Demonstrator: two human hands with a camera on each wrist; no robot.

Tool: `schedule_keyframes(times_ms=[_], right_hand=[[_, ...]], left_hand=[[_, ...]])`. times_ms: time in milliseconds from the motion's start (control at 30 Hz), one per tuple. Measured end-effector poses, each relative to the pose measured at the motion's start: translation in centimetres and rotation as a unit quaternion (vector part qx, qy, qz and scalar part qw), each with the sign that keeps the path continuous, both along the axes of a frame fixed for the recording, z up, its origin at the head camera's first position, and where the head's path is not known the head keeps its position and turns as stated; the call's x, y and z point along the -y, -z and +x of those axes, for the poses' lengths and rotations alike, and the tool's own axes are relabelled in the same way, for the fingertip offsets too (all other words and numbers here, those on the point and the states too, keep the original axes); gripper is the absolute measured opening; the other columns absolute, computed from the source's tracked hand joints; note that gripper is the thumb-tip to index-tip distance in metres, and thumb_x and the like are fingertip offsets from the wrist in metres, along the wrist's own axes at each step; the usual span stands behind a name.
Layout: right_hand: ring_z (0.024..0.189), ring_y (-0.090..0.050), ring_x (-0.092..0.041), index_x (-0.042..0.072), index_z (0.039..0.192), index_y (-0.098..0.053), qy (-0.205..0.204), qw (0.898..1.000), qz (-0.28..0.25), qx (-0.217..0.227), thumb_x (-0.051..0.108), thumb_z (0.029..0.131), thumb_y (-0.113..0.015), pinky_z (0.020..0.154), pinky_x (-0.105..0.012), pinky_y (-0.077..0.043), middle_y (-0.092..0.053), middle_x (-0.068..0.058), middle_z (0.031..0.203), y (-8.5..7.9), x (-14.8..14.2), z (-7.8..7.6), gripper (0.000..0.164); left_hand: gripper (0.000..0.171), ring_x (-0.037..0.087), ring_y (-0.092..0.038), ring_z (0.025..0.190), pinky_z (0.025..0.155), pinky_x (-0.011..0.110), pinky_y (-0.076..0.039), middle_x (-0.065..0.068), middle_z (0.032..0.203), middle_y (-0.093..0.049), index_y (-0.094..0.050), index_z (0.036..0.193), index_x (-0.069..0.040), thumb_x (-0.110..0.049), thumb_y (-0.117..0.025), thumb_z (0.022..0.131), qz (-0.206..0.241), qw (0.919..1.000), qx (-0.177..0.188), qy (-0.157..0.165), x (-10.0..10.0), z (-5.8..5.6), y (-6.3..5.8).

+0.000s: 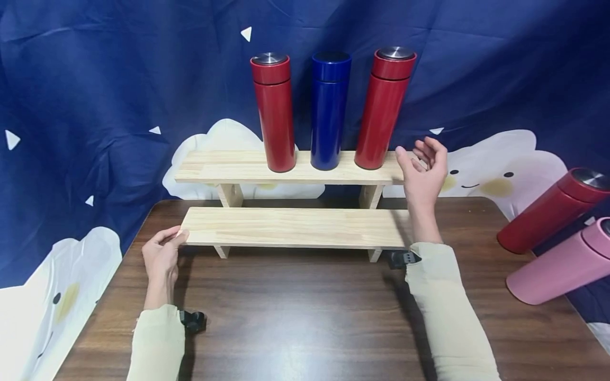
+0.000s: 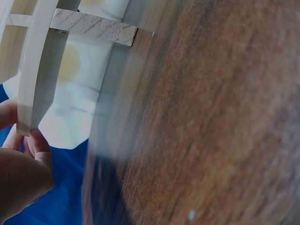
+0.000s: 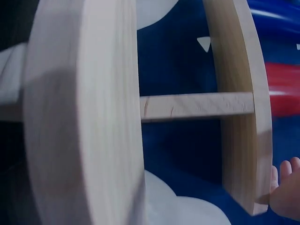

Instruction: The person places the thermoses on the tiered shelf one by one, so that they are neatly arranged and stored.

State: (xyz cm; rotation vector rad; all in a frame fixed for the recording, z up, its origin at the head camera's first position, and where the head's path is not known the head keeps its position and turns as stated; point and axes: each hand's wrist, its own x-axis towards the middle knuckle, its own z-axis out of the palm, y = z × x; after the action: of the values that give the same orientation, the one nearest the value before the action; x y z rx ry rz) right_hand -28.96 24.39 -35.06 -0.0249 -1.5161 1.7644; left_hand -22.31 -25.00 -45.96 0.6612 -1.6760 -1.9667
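A two-tier wooden shelf [image 1: 295, 227] stands on the brown table. My left hand [image 1: 162, 259] pinches the left end of its lower board, thumb and fingers on either side in the left wrist view. My right hand [image 1: 426, 177] is at the right end of the upper board [image 1: 209, 168], fingers loosely bent and apparently holding nothing. Contact with the board there is hard to tell. Upright on the upper board are a red thermos bottle [image 1: 276, 116], a blue thermos bottle [image 1: 329, 114] and another red thermos bottle [image 1: 386, 111], the last one nearest my right hand.
At the table's right side stand a further red thermos bottle [image 1: 548, 214] and a pink thermos bottle [image 1: 557, 270]. A dark blue curtain [image 1: 95, 79] with white cloud shapes hangs behind the shelf. The wooden table [image 1: 295, 312] stretches in front of it.
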Motion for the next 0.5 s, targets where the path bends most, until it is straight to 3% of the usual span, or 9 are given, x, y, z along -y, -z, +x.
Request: schedule_keyframes(times_ms=[267, 500], right_hand=[[0.109, -0.057, -0.018, 0.007, 0.125, -0.061, 0.042, 0.999, 0.008, 0.002, 0.009, 0.078, -0.086, 0.09, -0.03, -0.047, -0.063, -0.016, 0.121, -0.4, -1.7, 1.7, 0.053], [0.116, -0.056, -0.014, 0.01, 0.132, -0.058, 0.102, 0.993, 0.043, 0.029, 0.013, 0.078, -0.087, 0.097, -0.029, -0.044, -0.063, -0.005, 0.125, -1.1, -4.1, 3.6, 0.062]], left_hand=[[0.022, 0.005, -0.064, 0.064, 0.062, 0.018, -0.055, -0.003, 0.073, -0.067, -0.075, 0.099, 0.006, 0.014, -0.076, 0.079, 0.003, 1.0, -0.003, 0.003, 0.0, 0.0, 0.0], [0.023, 0.005, -0.064, 0.063, 0.062, 0.018, -0.055, -0.004, 0.073, -0.067, -0.075, 0.1, 0.005, 0.013, -0.077, 0.079, -0.001, 1.0, 0.008, 0.0, 0.0, -0.1, -0.2]])
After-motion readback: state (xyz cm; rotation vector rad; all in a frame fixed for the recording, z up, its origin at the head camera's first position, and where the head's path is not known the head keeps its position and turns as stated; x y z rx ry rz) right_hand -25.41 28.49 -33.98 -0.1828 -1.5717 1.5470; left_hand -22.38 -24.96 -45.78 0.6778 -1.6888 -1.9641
